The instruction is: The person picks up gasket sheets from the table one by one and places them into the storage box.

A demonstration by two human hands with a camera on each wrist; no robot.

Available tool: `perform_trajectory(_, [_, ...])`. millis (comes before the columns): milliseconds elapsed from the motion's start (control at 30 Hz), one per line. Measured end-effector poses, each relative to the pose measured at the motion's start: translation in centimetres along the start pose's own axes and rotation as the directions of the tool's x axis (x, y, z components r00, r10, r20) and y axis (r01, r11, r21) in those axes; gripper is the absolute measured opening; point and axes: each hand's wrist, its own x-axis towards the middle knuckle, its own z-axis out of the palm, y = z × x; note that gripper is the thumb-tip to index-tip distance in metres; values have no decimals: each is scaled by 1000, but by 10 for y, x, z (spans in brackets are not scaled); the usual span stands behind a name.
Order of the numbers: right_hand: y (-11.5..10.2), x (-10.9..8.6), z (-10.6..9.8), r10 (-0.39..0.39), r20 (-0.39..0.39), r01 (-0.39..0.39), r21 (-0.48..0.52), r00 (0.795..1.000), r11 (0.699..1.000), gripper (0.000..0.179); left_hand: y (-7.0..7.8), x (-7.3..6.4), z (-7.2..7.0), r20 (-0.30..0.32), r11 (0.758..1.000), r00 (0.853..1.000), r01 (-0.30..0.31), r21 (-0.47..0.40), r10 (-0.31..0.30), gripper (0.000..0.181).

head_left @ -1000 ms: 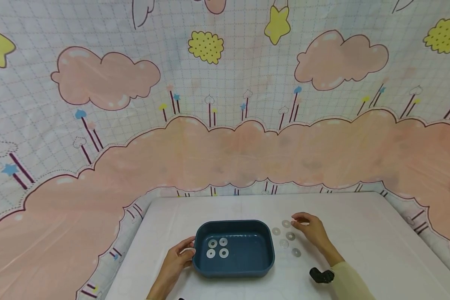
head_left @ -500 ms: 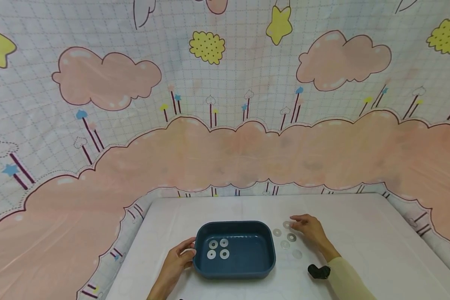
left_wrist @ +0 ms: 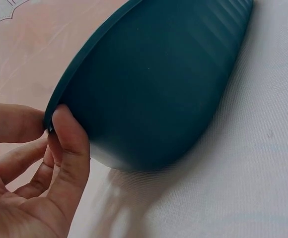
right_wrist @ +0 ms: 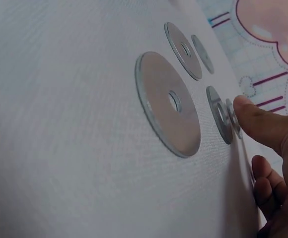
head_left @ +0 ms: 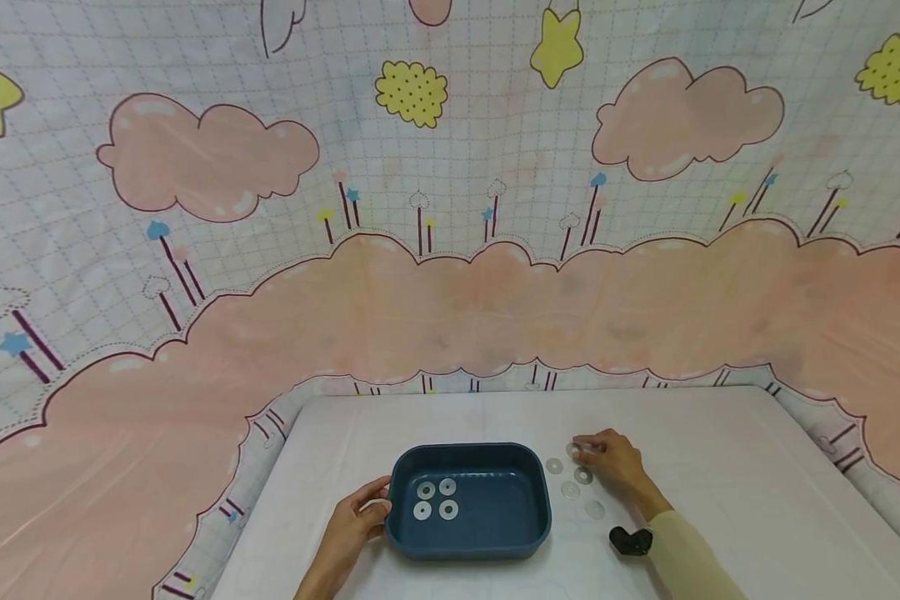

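A dark blue rectangular tray (head_left: 468, 533) stands on the table; several flat metal washers (head_left: 448, 509) lie in its left part. My left hand (head_left: 352, 521) pinches the tray's left rim between thumb and fingers, as the left wrist view shows up close on the tray wall (left_wrist: 149, 89). To the right of the tray, more washers (head_left: 583, 475) lie on the cloth. My right hand (head_left: 615, 458) is at the farthest washer (right_wrist: 233, 116), with the thumb (right_wrist: 255, 119) at its edge. That washer lies partly hidden, and the index fingertip is out of sight in the right wrist view.
A white cloth (head_left: 720, 467) covers the table. Behind it hangs a printed backdrop (head_left: 480, 317) with clouds and stars. A black device (head_left: 632, 542) sits by the right sleeve (head_left: 686, 558). The nearest washer (right_wrist: 166, 104) lies flat, apart from the fingers.
My right hand has shifted slightly left, its fingertips coming over the far washer. My left hand keeps its hold on the tray rim, and the washers stay where they were.
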Motion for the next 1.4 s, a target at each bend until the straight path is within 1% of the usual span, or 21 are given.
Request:
perform_trajectory(200, [0, 2, 2, -14, -20, 13, -52, 1000, 999, 38, 0, -1, 0, -8, 1000, 1000, -7, -4, 7, 48])
perform_trajectory(333, [-3, 3, 2, -15, -25, 13, -58, 1000, 998, 36, 0, -1, 0, -22, 1000, 1000, -12, -3, 12, 47])
perform_trajectory(500, [-3, 1, 2, -29, -35, 27, -56, 999, 998, 30, 0, -1, 0, -15, 1000, 1000, -9, 6, 9, 48])
perform_trajectory(600, [-1, 0, 3, -27, -40, 27, -17, 999, 1000, 26, -1, -1, -1, -14, 1000, 1000, -4, 3, 4, 48])
perform_trajectory(767, [3, -2, 2, 4, -54, 1, 98, 999, 995, 20, -3, -2, -1, -12, 1000, 1000, -2, -5, 2, 49])
perform_trajectory(900, [5, -3, 2, 0, -59, 9, 143, 998, 990, 17, -4, -1, -1, -10, 1000, 1000, -3, -12, 3, 50])
perform_trajectory(967, [6, -3, 1, -12, -65, 21, 148, 998, 989, 18, -4, -1, -1, -10, 1000, 1000, -3, -13, 3, 50])
perform_trajectory(1233, [2, -6, 0, 1, -72, 10, 151, 997, 988, 21, -3, 1, 0, -26, 1000, 1000, 1, 3, -1, 48])
perform_trajectory(1400, [0, -8, -1, -7, -86, 20, 142, 996, 990, 20, -4, 2, -1, -20, 1000, 1000, -3, 7, 3, 48])
